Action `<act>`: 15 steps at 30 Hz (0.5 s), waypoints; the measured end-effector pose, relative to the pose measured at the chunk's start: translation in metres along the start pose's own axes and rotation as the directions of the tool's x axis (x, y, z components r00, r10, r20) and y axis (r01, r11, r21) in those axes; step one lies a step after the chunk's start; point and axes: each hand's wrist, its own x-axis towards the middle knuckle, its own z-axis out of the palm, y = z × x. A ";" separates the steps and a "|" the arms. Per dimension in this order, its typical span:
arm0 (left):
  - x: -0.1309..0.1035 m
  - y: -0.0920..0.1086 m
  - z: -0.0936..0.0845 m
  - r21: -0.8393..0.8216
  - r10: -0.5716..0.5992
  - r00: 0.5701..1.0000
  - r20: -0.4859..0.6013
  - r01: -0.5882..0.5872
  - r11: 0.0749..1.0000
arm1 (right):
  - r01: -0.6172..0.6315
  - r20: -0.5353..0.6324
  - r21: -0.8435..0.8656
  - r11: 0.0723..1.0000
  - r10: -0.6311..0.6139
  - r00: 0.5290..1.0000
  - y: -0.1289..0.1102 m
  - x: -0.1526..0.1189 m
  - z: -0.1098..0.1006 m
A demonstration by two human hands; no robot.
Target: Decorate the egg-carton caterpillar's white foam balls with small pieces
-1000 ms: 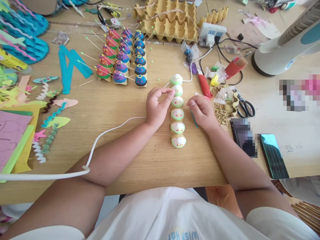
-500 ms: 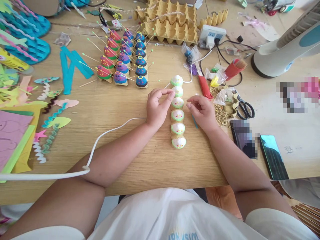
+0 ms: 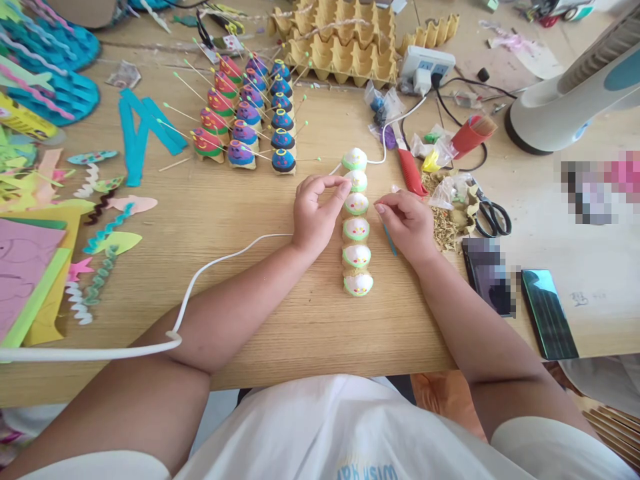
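Observation:
A strip of egg-carton cups (image 3: 357, 256) runs down the table in front of me, its domes coated white with green rims. Small red and yellow dots mark the nearer domes. My left hand (image 3: 318, 212) is on the strip's left, thumb and forefinger pinched beside the second dome from the far end; whatever they hold is too small to make out. To the right of the strip, my right hand (image 3: 409, 223) also has thumb and forefinger pressed together, apart from the domes. Anything between those fingertips is hidden. A thin blue stick (image 3: 390, 241) lies beside my right hand.
Painted cup rows (image 3: 243, 133) with pins stand at back left, before bare egg cartons (image 3: 345, 60). A white cable (image 3: 200, 275) crosses my left forearm. Right are a red-handled tool (image 3: 411, 173), scissors (image 3: 494, 217), a phone (image 3: 549, 313) and a power strip (image 3: 427, 65). Paper cut-outs (image 3: 123, 247) lie left.
My right thumb and forefinger have drawn closer together. My left hand keeps its pinch in nearly the same place, and the strip of domes stays put.

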 end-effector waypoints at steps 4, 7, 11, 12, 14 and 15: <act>0.000 0.000 0.000 -0.002 -0.003 1.000 -0.001 0.003 1.000 | -0.004 -0.011 0.000 1.000 0.004 1.000 -0.003 0.000 -0.001; 0.000 -0.001 0.000 -0.004 -0.005 1.000 0.003 0.005 1.000 | -0.005 -0.012 -0.002 1.000 0.005 1.000 -0.006 0.001 -0.001; 0.000 -0.002 0.000 -0.033 0.010 1.000 -0.005 -0.010 0.999 | 0.002 -0.007 0.008 1.000 -0.002 1.000 -0.008 0.001 -0.002; 0.000 -0.002 0.000 -0.037 0.013 1.000 -0.007 -0.013 0.999 | 0.003 -0.005 0.011 1.000 -0.003 1.000 -0.007 0.001 -0.002; 0.000 -0.002 0.000 -0.033 0.013 1.000 -0.008 -0.013 0.999 | -0.004 -0.001 0.006 1.000 0.004 1.000 -0.006 0.001 -0.002; 0.000 -0.002 0.000 -0.028 0.011 1.000 -0.007 -0.011 1.000 | -0.009 0.001 -0.001 1.000 0.009 1.000 -0.005 0.001 -0.002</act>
